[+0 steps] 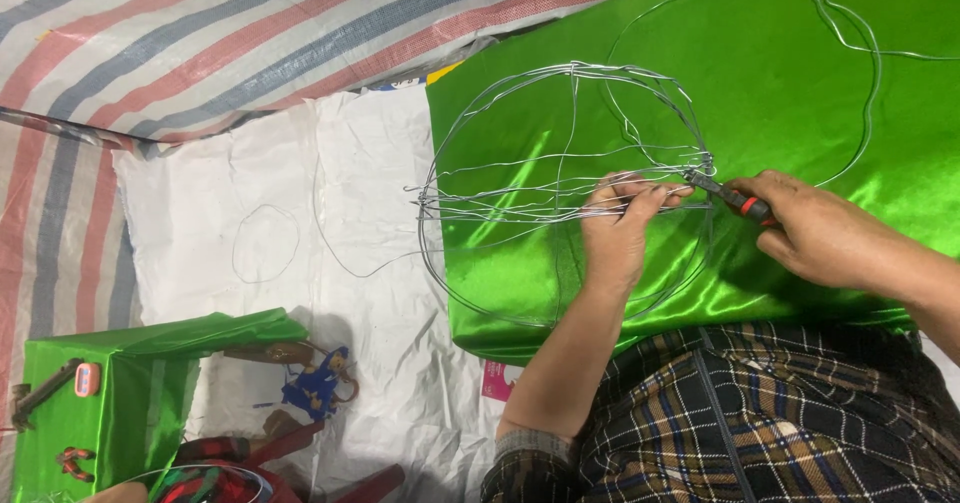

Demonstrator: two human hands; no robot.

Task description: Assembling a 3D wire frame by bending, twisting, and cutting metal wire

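A round frame of thin silver wire stands on shiny green satin cloth. My left hand pinches the crossing wires near the frame's right side. My right hand grips pliers with red and black handles; their jaws bite the wire just right of my left fingers. My plaid-clad lap lies under both arms.
Loose wire loops lie on a white sheet to the left. More wire curls over the green cloth at top right. A green cloth-covered box with small tools sits at bottom left, on a striped tarpaulin.
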